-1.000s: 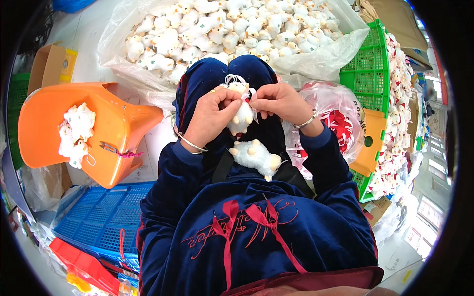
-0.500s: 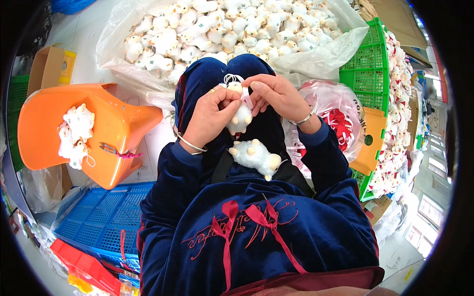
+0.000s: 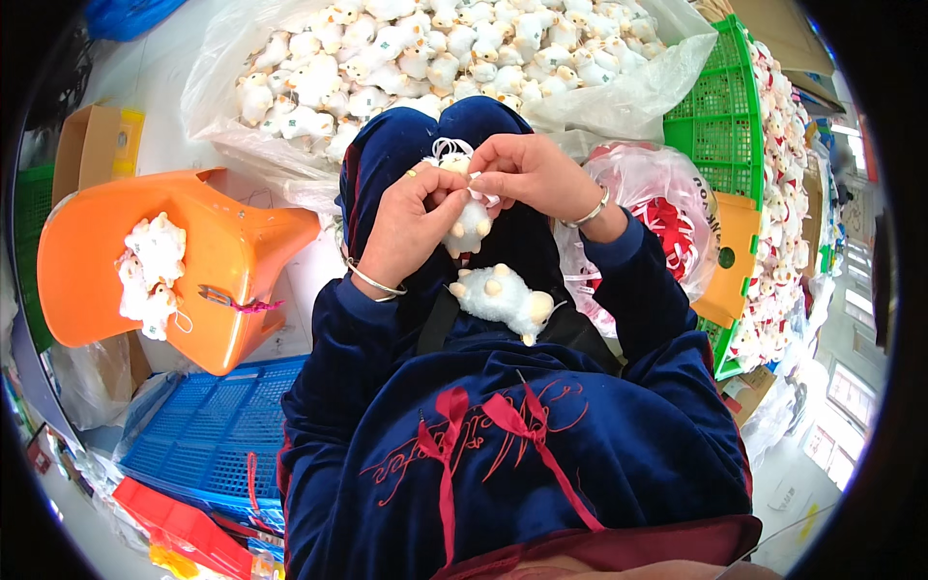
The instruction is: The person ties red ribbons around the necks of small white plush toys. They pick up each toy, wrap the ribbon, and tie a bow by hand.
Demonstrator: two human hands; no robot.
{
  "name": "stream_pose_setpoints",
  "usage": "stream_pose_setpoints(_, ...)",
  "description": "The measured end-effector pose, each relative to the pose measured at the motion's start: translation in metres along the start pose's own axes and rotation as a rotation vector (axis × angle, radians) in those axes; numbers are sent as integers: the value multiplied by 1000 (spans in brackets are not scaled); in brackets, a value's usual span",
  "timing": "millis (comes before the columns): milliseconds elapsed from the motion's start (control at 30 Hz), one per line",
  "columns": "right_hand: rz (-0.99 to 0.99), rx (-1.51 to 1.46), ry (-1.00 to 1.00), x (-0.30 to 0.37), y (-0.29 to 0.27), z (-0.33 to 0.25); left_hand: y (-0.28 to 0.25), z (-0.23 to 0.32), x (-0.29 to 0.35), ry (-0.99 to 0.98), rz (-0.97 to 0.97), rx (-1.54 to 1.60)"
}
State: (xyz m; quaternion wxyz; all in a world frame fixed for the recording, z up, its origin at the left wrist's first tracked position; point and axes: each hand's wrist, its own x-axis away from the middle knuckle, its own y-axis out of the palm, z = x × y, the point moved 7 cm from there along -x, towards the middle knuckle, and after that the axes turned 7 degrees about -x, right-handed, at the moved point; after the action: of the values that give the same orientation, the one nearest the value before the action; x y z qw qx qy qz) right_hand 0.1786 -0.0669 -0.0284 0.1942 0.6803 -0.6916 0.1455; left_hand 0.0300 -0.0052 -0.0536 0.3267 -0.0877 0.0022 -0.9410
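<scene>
Over my knees, my left hand (image 3: pixel 414 220) is closed around the upper part of a small white plush lamb (image 3: pixel 471 230), thumb and fingers at its neck. A thin white loop rises above the toy's head. My right hand (image 3: pixel 546 179) pinches a pale pink-white ribbon (image 3: pixel 483 190) against the lamb's neck, its fingertips meeting those of my left hand. How the ribbon runs there is hidden by the fingers. Another white plush lamb (image 3: pixel 495 294) lies on its back in my lap, feet up, its head to the right.
A large clear plastic bag (image 3: pixel 638 97) full of plush lambs lies beyond my knees. At left, an orange stool (image 3: pixel 87 242) carries a few lambs and small snips (image 3: pixel 227 298). Right of me are a bag of red and white ribbons (image 3: pixel 667 232) and a green crate (image 3: pixel 710 106).
My right hand has moved slightly left, bringing its fingers to the lamb's neck. The ribbon end that hung beside the toy is now gathered between the fingertips.
</scene>
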Motion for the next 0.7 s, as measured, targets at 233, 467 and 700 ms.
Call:
stream_pose_setpoints(233,-144,-52,17,-2,-3,2,-2,-7,0,-15,11,-5)
stream_pose_setpoints(467,-53,-161,43,-3,-5,11,1,-2,-2,2,-10,-11)
stream_pose_setpoints(700,-54,-82,-22,-5,-6,4,-1,3,-1,25,7,-34)
